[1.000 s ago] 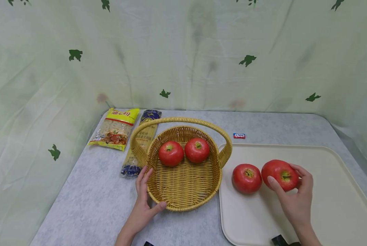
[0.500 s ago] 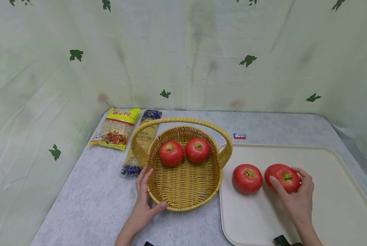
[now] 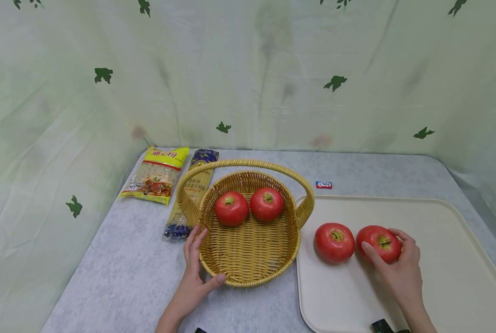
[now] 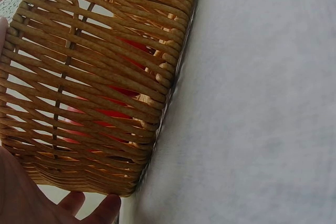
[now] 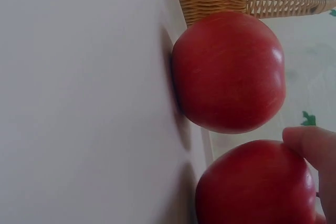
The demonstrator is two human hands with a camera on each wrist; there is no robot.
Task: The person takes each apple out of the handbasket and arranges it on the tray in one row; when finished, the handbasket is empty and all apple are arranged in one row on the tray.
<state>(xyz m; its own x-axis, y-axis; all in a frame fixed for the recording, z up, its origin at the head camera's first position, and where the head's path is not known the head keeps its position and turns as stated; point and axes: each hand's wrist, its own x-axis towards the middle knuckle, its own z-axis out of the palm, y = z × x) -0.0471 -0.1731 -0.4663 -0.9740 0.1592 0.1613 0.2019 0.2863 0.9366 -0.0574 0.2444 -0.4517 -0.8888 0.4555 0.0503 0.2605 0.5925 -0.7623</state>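
My left hand (image 3: 193, 282) holds the near left side of a round wicker basket (image 3: 248, 254), fingers along its wall and thumb at the front rim. In the left wrist view the woven wall (image 4: 94, 77) fills much of the picture, with red showing through the gaps. Inside the basket sit two red apples, one (image 3: 231, 209) left of the other (image 3: 266, 204). On the right, my right hand (image 3: 399, 268) grips another apple (image 3: 376, 238) low over the beige tray (image 3: 439, 277). Whether it touches the tray I cannot tell. A further apple (image 3: 334, 243) sits on the tray just left of it.
A yellow-topped food bag (image 3: 155, 175) and a long blue-and-gold packet (image 3: 195, 185) lie left of the basket, the packet partly behind its handle (image 3: 248, 163). Behind the tray is a small red-and-blue packet (image 3: 324, 185). A pale curtain (image 3: 248, 83) stands behind the table.
The apple in my right hand has come down toward the tray and shifted slightly. My left hand and the basket stay in place.
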